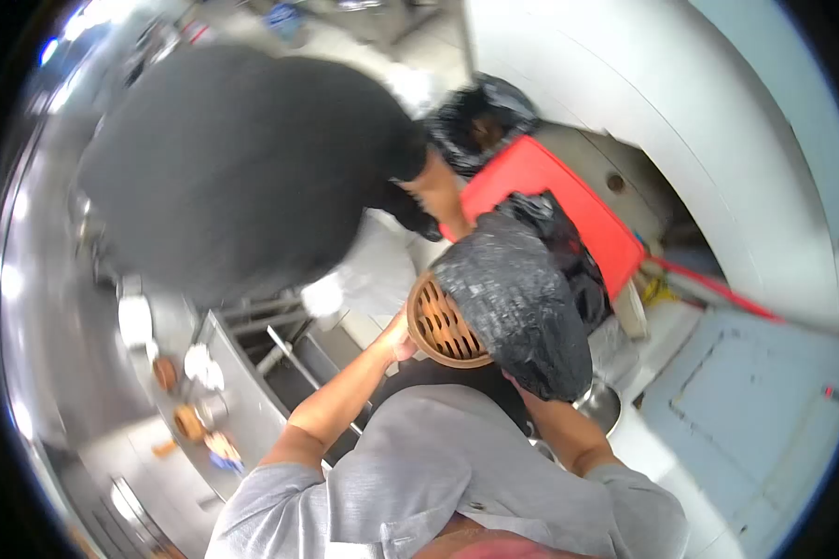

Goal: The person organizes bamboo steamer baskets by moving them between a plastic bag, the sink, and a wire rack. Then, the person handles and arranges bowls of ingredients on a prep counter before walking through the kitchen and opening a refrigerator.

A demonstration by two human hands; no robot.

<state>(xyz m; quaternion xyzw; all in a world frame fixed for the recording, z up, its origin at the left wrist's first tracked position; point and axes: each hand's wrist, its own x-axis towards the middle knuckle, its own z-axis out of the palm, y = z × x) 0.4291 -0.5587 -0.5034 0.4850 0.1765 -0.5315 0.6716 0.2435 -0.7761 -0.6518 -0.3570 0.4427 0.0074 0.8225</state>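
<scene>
My left hand (402, 337) grips the left rim of a round brown slotted basket (446, 321). A black plastic bag (522, 289) hangs over the right side of the basket. My right arm reaches in under the bag, and the bag hides most of my right hand (517, 380), so its fingers cannot be made out. A co-worker in dark clothing bends in from the upper left, and that person's arm (443, 197) reaches to the top of the bag.
A red lid or board (569, 200) lies beyond the bag, beside a bin lined with black plastic (480, 121). A metal bowl (601, 406) is near my right arm. Steel counters with small items (188, 421) stand left; a grey-blue panel (755, 410) is at right.
</scene>
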